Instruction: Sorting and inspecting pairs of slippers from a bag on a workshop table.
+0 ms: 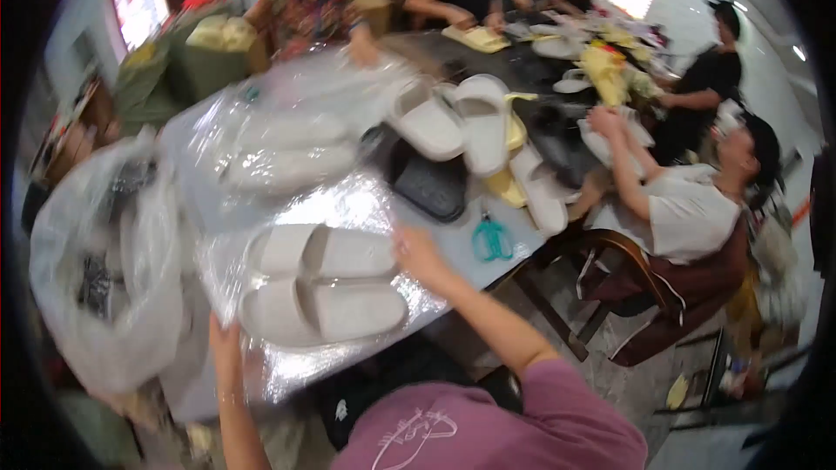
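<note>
White under clear film (pixel 287 370), the bench (pixel 457 239) carries a pale pair of slippers (pixel 326 298) before a worker (pixel 496 435) whose hands are apart, right hand (pixel 424 258) at the heel end, left hand (pixel 225 337) near the toes, their grip impossible to tell. Positioning looks to be the step; the next move seemingly calls for steadying both slippers.

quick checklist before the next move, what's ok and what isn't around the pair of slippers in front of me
1. Front pair of pale slippers side by side, pointing the same way: ok
2. Left hand near the pair's strap end: ok
3. Right hand at the heel end: ok
4. Teal-handled scissors apart from both hands: ok
5. Pair fully inside the glossy plastic: cannot tell
6. Fingers gripping firmly: cannot tell, too blurred
</note>
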`<state>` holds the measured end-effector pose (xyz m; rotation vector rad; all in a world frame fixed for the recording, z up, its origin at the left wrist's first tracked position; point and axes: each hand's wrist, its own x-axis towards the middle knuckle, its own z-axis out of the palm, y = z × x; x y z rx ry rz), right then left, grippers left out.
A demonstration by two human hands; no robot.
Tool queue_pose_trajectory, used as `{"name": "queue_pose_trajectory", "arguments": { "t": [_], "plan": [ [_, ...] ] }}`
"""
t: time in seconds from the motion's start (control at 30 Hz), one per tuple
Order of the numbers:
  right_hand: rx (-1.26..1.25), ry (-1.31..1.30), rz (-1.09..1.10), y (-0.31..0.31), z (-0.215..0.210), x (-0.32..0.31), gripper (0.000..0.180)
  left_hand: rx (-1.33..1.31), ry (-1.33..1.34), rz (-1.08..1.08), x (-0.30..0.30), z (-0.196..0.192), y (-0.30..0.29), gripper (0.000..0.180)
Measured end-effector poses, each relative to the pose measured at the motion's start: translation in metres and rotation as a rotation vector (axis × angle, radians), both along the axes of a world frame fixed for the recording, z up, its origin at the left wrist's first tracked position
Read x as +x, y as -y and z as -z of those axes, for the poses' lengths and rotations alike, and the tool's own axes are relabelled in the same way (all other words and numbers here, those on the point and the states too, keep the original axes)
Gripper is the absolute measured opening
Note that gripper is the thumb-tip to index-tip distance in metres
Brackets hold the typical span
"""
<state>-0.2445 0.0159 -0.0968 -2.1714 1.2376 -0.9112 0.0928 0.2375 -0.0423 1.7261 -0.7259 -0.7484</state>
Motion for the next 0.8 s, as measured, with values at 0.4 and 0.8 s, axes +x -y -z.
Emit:
{"name": "queue_pose_trajectory", "arguments": {
  "t": [0.4,0.8],
  "plan": [
    [-0.198,-0.314,-0.482,-0.047,-0.06,0.107,0.053,0.027,0.519,-0.066,-0.005,0.022,0.006,0.069],
    [-0.329,-0.172,-0.505,-0.039,-0.098,0.073,0.03,-0.006,0.792,-0.095,0.015,0.034,-0.003,0.069]
  ]
}}
